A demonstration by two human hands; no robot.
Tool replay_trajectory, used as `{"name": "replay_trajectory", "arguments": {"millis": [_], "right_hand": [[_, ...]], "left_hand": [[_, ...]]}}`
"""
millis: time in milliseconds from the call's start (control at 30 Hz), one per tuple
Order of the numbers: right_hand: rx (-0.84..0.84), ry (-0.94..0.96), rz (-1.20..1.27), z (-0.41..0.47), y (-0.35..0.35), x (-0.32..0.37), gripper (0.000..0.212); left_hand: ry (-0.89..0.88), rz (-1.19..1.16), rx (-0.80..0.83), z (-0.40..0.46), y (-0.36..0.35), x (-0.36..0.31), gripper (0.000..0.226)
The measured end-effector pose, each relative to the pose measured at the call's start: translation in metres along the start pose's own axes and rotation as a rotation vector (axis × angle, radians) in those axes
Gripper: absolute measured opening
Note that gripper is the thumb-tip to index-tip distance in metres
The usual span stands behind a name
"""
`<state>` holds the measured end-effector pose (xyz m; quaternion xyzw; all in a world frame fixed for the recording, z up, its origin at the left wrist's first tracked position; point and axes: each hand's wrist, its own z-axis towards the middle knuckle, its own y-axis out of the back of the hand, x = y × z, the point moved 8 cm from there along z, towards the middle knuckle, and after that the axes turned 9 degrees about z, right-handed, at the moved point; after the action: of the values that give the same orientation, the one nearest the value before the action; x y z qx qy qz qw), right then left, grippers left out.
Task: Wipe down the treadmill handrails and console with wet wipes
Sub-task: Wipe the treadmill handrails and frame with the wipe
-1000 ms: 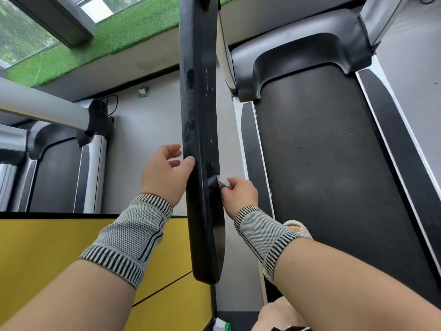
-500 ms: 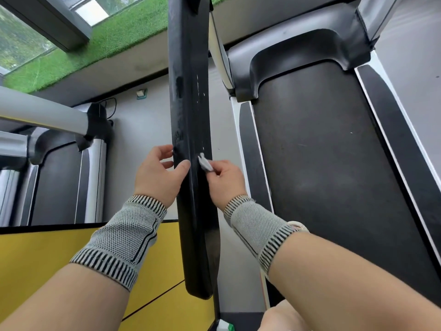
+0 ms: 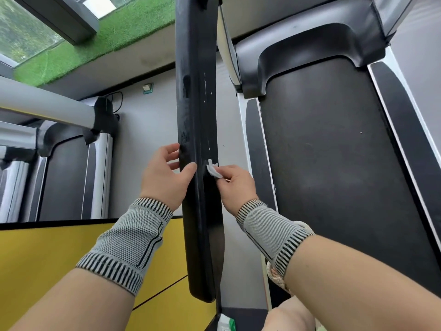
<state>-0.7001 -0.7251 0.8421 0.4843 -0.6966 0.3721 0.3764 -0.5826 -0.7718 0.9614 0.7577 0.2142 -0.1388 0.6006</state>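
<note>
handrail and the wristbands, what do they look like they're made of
Handrail: looks like black moulded plastic or a rubbery coating, semi-matte, scuffed with white flecks; which one is unclear. Wristbands, on the left wrist and the right wrist: grey knitted elastic fabric, with visible mesh weave and striped ribbed cuffs.

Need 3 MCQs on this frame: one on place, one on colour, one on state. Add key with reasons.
1. Where is the small white wet wipe?
A. On the running belt
B. Pinched in the right hand, against the long black padded handrail
C. On the floor

2. What colour is the panel under the left forearm?
A. Yellow
B. Red
C. Blue

3. What is the left hand doing?
A. Hanging free
B. Holding a bottle
C. Resting on the handrail's left edge, thumb on top

Key: B, the fingertips press the wipe to the rail's right side; A, the panel is plainly yellow; C, the thumb lies across the rail.
</note>
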Motion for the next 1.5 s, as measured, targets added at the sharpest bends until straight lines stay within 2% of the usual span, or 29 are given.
{"name": "replay_trajectory", "arguments": {"millis": [133,333,533,767,967,1167,1367,1500], "right_hand": [[0.038,0.092,0.012,-0.036,-0.005,0.006,0.027],[-0.041,0.127,0.021,0.011,-0.003,0.039,0.027],[0.072,0.056,-0.019,-0.049,-0.005,0.001,0.028],[-0.016,0.115,0.03,0.002,-0.006,0.036,0.027],[0.052,0.072,-0.018,-0.053,-0.004,-0.006,0.028],[-0.052,0.111,-0.014,0.01,-0.003,0.041,0.03],[0.014,-0.009,0.018,-0.023,-0.003,-0.01,0.027],[-0.043,0.018,0.004,0.024,-0.001,0.024,0.029]], "left_hand": [[0.011,-0.021,0.01,0.002,-0.001,0.003,0.049],[0.005,-0.024,0.007,0.003,-0.003,0.003,0.049],[0.015,-0.023,0.013,0.003,-0.002,0.003,0.047],[0.023,-0.026,0.014,0.002,-0.002,0.003,0.049],[0.021,-0.002,0.007,0.002,-0.001,0.001,0.048],[0.032,0.009,-0.021,0.0,-0.001,-0.001,0.052],[0.037,0.013,-0.049,0.006,-0.001,-0.005,0.056],[0.019,0.03,-0.065,0.018,0.001,-0.016,0.057]]}}
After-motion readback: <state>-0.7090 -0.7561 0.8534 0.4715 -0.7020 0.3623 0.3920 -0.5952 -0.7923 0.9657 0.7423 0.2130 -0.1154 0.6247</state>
